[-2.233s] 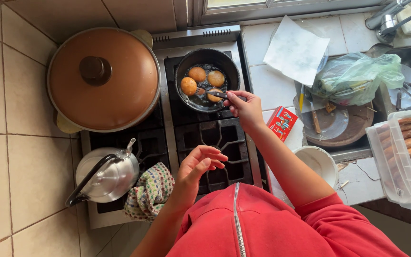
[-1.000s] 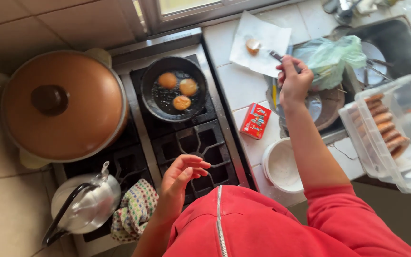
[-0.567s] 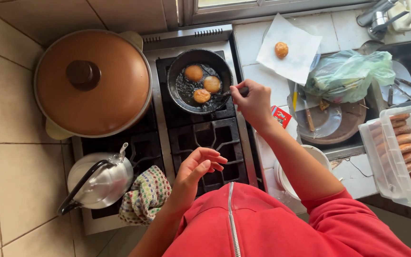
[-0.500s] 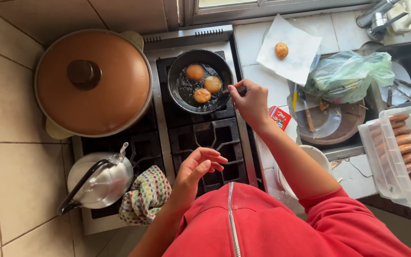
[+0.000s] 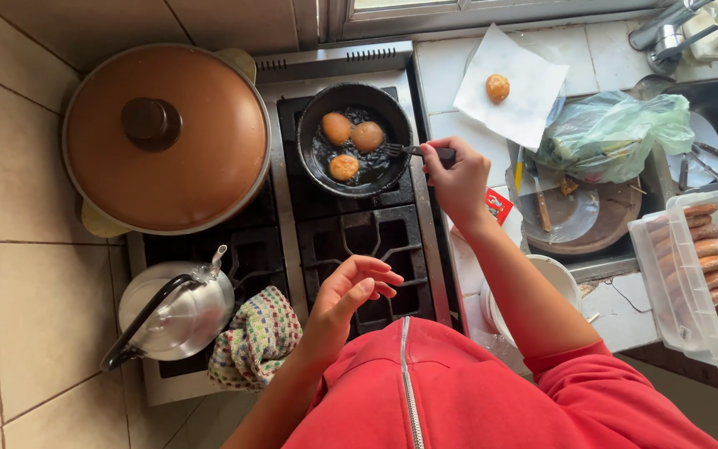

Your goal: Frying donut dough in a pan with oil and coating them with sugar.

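now the right hand (image 5: 457, 176) grips a fork (image 5: 413, 150) by the fried balls (image 5: 352, 143) in the hot pan (image 5: 355, 139). the left hand (image 5: 351, 293) hangs open, holding nothing. a hard poke could splash oil and burn fingers.

Single head view, looking straight down over stove (image 5: 351, 249) (fairly high up), counter alongside.

The person wears a bright red zip-up top of soft fabric (image 5: 492, 399), filling the lower middle and lower right of the frame. A pale grey zipper (image 5: 409, 391) runs straight down its front, and the sleeves are pushed up past the elbows, bunching in folds at the lower right. Both forearms are bare, and neither the left hand (image 5: 351, 291) nor the right hand (image 5: 459, 179) shows a ring, watch or glove.
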